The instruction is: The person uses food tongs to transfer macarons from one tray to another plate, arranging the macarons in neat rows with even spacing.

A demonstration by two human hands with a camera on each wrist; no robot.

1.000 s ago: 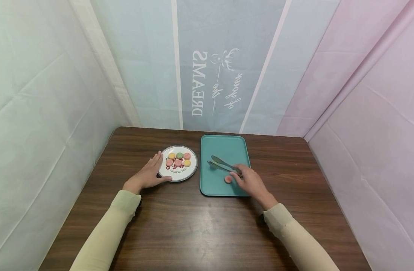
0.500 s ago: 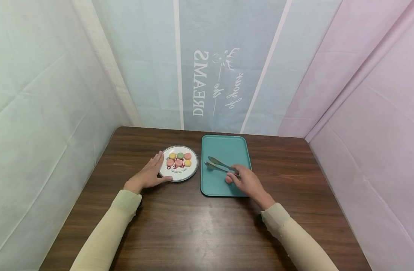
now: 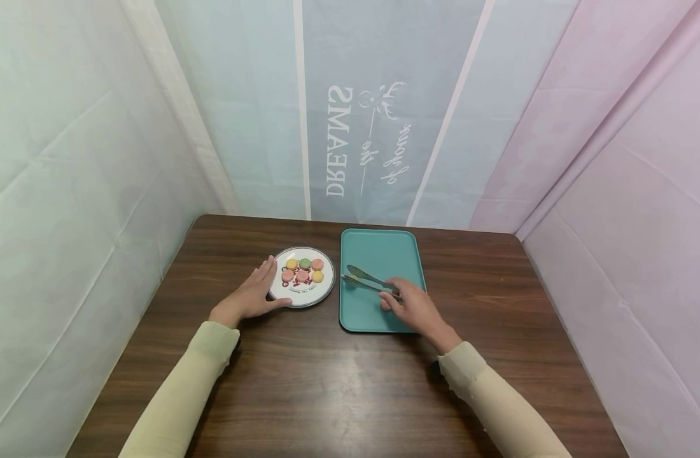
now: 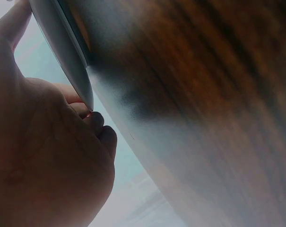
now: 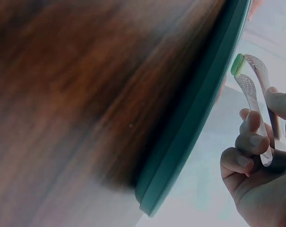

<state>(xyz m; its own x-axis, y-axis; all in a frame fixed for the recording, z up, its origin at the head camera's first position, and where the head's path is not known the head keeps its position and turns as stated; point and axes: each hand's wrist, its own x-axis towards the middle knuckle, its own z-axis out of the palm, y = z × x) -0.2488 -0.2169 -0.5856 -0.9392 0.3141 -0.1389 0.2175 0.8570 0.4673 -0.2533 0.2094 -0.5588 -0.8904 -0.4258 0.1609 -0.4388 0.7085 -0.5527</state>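
My left hand [image 3: 251, 294] rests against the left side of a round white plate [image 3: 311, 297], fingers extended along its rim and thumb at its near edge. On the plate sit several macarons, pink, yellow and one green [image 3: 305, 263]. My right hand [image 3: 415, 308] holds metal tongs [image 3: 366, 276] over the teal tray [image 3: 378, 245], their tips pointing left. In the right wrist view a green macaron [image 5: 238, 65] sits between the perforated tong tips. Under my right hand a pinkish macaron [image 3: 385, 306] on the tray is partly hidden.
The plate and tray lie side by side near the back of the dark wooden table [image 3: 327, 394], with a narrow gap between them. Fabric walls [image 3: 58, 191] enclose the table at the left, back and right.
My right hand has moved a little left with the tongs, whose tips are now at the tray's left edge. It covers more of the pinkish macaron. My left hand and the plate stay put.
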